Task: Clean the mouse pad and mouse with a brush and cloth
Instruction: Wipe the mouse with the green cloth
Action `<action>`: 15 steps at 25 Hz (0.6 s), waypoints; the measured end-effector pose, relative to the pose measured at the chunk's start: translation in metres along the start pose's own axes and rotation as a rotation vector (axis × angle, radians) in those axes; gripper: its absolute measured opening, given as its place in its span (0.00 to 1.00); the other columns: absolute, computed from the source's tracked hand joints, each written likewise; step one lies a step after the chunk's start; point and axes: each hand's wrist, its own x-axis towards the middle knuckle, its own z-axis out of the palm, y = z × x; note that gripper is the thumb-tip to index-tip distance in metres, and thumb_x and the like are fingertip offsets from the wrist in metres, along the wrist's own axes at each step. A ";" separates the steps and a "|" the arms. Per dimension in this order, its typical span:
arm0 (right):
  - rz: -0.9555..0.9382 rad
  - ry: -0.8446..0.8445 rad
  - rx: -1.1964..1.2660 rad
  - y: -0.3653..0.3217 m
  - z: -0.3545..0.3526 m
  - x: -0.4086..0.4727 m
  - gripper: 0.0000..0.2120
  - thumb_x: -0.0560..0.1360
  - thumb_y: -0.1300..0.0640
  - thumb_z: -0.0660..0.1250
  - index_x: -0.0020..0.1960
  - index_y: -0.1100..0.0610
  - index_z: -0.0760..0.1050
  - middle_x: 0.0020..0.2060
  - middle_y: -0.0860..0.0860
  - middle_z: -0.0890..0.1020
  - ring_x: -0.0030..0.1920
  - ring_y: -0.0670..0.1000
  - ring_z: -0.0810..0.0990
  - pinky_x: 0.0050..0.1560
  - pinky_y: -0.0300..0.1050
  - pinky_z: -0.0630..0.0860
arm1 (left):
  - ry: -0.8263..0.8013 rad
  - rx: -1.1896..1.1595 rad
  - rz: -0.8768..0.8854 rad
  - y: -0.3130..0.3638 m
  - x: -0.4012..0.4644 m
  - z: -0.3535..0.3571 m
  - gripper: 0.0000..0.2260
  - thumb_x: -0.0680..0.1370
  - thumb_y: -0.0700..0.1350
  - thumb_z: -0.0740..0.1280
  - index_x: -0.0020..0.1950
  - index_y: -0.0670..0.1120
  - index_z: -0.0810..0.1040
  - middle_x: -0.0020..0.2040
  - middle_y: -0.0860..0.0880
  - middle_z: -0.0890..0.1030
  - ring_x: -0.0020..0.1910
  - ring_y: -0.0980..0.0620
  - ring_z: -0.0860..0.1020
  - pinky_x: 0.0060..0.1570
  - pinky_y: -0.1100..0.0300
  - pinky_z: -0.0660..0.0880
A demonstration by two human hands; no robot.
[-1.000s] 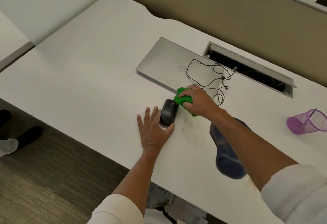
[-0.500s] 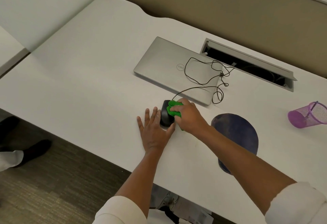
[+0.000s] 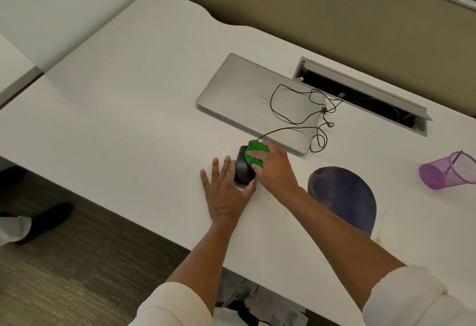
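I see my right hand (image 3: 274,168) closed around a bunched green cloth (image 3: 255,154), pressing it down on the top and right side of the black mouse (image 3: 242,168). The cloth pokes out past my fingers toward the laptop, covering the front of the mouse where its cable (image 3: 296,119) leaves. My left hand (image 3: 226,189) lies flat on the white desk (image 3: 128,119) with fingers spread, palm down, just left of the mouse; the forefinger runs along the mouse's left flank and the thumb curls under its near end, so the mouse sits cradled between thumb and forefinger. It is not a grip, only a brace.

The mouse rests directly on the desk, near the front edge, in front of the closed silver laptop (image 3: 252,99). Its thin black cable loops loosely over the laptop lid. The round dark-blue mouse pad (image 3: 345,197) lies apart from the mouse, to the right, partly hidden under my right forearm. Further right a purple mesh cup (image 3: 445,171) lies tipped on its side. Behind the laptop an open cable hatch (image 3: 360,96) is set in the desk.
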 end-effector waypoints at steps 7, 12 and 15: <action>0.085 -0.042 -0.020 -0.002 0.002 0.039 0.14 0.78 0.59 0.64 0.62 0.51 0.80 0.64 0.54 0.70 0.60 0.60 0.69 0.59 0.47 0.72 | -0.021 0.014 -0.001 -0.001 0.001 0.001 0.39 0.76 0.72 0.55 0.79 0.50 0.66 0.80 0.53 0.65 0.82 0.49 0.53 0.80 0.41 0.43; 0.058 -0.009 0.098 -0.003 0.009 0.000 0.13 0.80 0.56 0.64 0.62 0.52 0.80 0.66 0.52 0.69 0.62 0.56 0.66 0.63 0.46 0.70 | -0.001 0.014 -0.001 -0.001 0.001 0.001 0.40 0.75 0.73 0.53 0.79 0.50 0.67 0.80 0.53 0.66 0.82 0.49 0.53 0.80 0.41 0.43; 0.062 0.007 0.088 0.001 0.006 0.008 0.14 0.80 0.55 0.64 0.64 0.52 0.79 0.67 0.53 0.70 0.64 0.58 0.66 0.65 0.47 0.68 | -0.003 0.010 0.002 -0.001 0.001 0.001 0.39 0.76 0.73 0.55 0.79 0.49 0.67 0.80 0.53 0.65 0.82 0.49 0.54 0.80 0.41 0.43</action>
